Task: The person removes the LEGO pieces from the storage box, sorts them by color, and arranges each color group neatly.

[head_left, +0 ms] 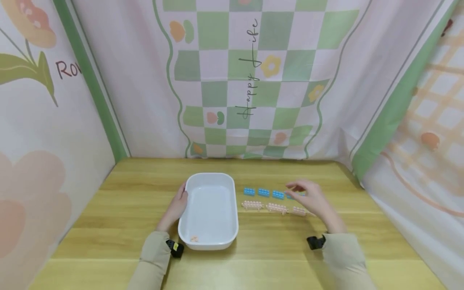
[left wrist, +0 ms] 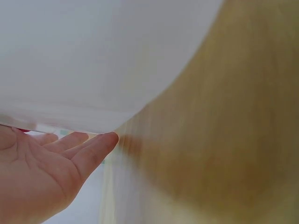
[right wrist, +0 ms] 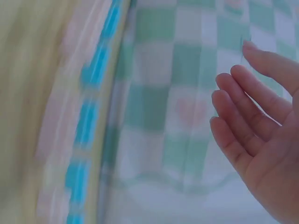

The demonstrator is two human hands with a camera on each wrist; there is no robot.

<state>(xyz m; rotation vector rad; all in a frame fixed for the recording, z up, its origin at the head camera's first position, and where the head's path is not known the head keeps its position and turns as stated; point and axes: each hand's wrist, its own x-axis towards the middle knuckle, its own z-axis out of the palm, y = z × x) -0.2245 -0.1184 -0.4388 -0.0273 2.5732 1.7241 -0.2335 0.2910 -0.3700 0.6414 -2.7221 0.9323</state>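
Observation:
A white rectangular tray (head_left: 208, 247) sits on the table, with a small peach-coloured piece (head_left: 194, 239) in its near left corner. My left hand (head_left: 179, 206) rests against the tray's left side; in the left wrist view its fingers (left wrist: 96, 151) lie fairly straight along the tray's wall (left wrist: 93, 60). Over the right end of a row of blue toy bricks (head_left: 263, 192) hovers my right hand (head_left: 308, 197), partly covering them. Its fingers (right wrist: 243, 98) are loosely bent and apart, with nothing between them. Pale pink studded blocks (head_left: 277, 208) form a second row, nearer to me.
The wooden table (head_left: 268, 262) ends at a hanging cloth (head_left: 250, 96) with green and white checks. Printed curtains (head_left: 36, 141) close off both sides. A black wrist camera (head_left: 316, 242) is strapped at the right wrist and another (head_left: 175, 248) at the left.

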